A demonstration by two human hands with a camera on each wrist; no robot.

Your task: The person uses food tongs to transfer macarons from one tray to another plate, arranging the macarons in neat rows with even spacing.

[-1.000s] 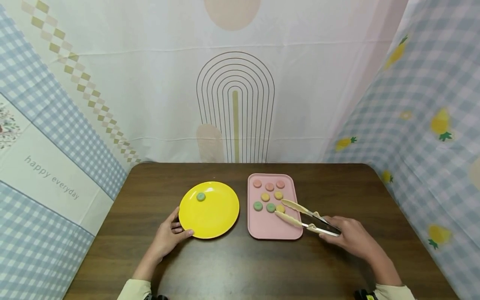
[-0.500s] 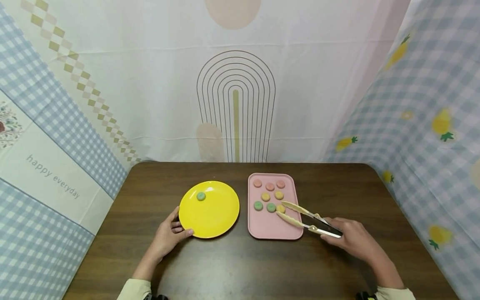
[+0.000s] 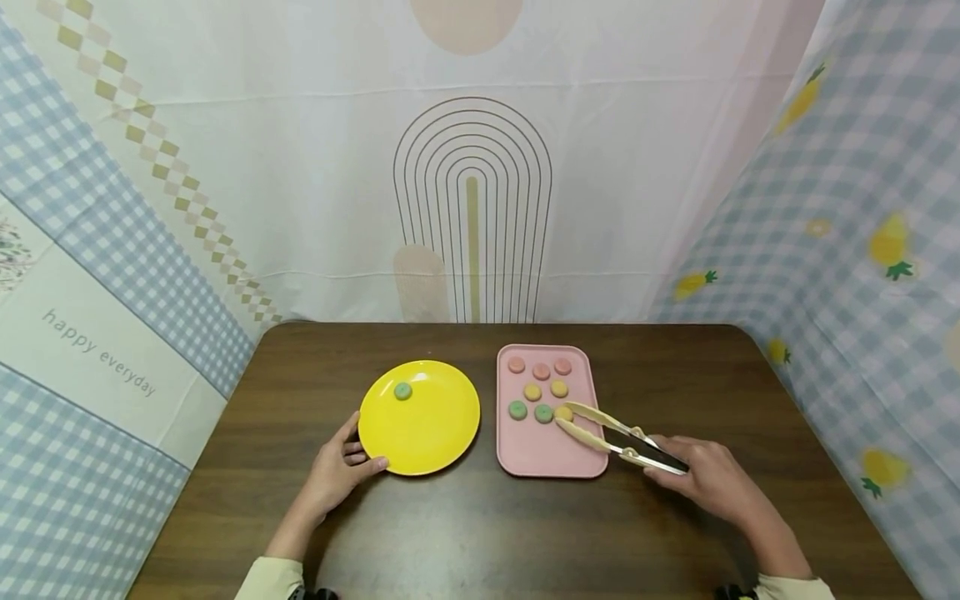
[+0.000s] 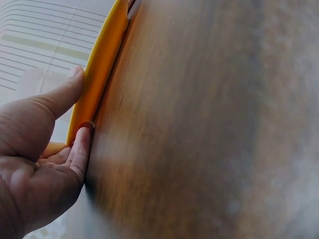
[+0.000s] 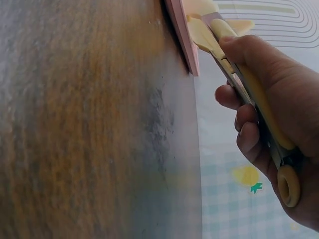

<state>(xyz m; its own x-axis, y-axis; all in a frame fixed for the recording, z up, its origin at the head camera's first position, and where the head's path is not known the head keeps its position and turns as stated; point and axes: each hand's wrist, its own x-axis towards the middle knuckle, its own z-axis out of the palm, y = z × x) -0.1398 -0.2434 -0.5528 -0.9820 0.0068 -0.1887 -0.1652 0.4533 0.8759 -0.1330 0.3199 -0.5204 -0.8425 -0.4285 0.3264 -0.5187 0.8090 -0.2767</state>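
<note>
My left hand point(image 3: 337, 473) holds the yellow plate point(image 3: 442, 442) by its near left rim. In the left wrist view the thumb lies over the rim, with fingers point(image 4: 79, 152) at the underside. One small green round piece point(image 3: 402, 391), cookie-like, sits on the plate. My right hand point(image 3: 705, 475) grips kitchen tongs point(image 3: 633, 446) with cream tips. Their spread tips stand either side of a yellow round piece point(image 3: 562, 413) on the pink tray point(image 3: 543, 454); whether they touch it I cannot tell. In the right wrist view the fingers curl round the tongs' handles point(image 5: 261, 107).
The tray also bears pink pieces point(image 3: 541, 372) at the back, yellow pieces point(image 3: 532, 392) in the middle and green pieces point(image 3: 517, 410) in front. Plate and tray stand side by side on a brown wooden table point(image 3: 465, 533). Patterned cloth point(image 3: 322, 192) hangs behind and at both sides.
The tongs' tips have drawn slightly closer together around the front yellow piece. The left hand and the plate hold still; the head view has shifted slightly.
</note>
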